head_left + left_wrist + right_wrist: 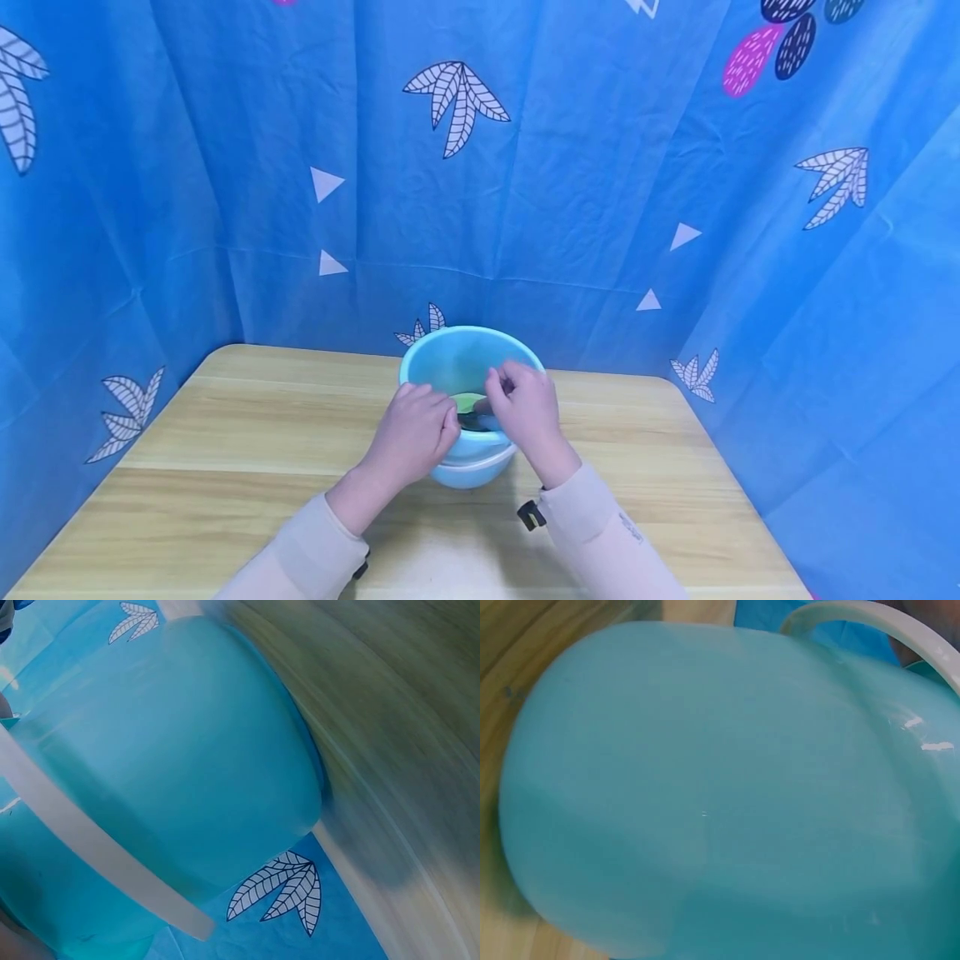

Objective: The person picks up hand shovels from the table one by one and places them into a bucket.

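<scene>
A turquoise bucket (465, 477) with a white handle (105, 847) stands on the table between the two hands. My left hand (412, 429) lies over its front left rim, fingers curled, and appears to grip it. My right hand (528, 408) is bent over the right side of the rim, with its fingers curled. Between the hands, inside the opening, show a dark item (470, 421) and a light green item (467, 401); their kinds are not clear. Whether the right fingers hold anything is hidden. Both wrist views mostly show the bucket's outer wall (705, 787).
The bucket rests on a light wooden table (262, 433). A blue cloth (525, 208) printed with white leaves and triangles hangs behind the table and along both sides. A pale patch (435, 571) lies at the table's near edge, between the forearms.
</scene>
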A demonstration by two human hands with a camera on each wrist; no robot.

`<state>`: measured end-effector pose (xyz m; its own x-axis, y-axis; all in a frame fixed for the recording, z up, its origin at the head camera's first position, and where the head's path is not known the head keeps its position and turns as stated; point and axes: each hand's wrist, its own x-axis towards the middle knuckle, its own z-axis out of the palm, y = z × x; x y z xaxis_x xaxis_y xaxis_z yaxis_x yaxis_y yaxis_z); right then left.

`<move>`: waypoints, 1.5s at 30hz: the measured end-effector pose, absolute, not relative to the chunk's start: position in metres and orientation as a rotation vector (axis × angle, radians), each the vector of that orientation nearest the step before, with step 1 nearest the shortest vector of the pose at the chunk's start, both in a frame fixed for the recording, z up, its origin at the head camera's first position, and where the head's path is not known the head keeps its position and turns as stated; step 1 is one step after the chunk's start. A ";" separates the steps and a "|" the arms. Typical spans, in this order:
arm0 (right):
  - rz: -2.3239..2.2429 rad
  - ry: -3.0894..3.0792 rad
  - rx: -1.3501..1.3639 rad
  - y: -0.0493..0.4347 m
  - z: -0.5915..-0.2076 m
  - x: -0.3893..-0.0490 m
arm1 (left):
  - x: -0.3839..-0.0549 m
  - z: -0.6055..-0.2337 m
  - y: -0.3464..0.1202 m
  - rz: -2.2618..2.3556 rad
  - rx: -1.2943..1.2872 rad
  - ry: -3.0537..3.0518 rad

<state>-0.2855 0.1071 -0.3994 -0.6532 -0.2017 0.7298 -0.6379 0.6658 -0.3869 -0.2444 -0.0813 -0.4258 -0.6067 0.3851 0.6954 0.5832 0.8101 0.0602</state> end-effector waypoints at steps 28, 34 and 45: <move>0.898 -2.059 1.068 0.130 -0.415 -0.285 | -0.245 -0.424 -0.082 -0.367 -0.720 -2.367; 0.851 -2.077 1.113 0.133 -0.416 -0.286 | -0.244 -0.423 -0.082 -0.378 -0.732 -2.382; 0.641 -2.168 1.356 0.142 -0.407 -0.286 | -0.240 -0.419 -0.085 -0.395 -0.746 -2.425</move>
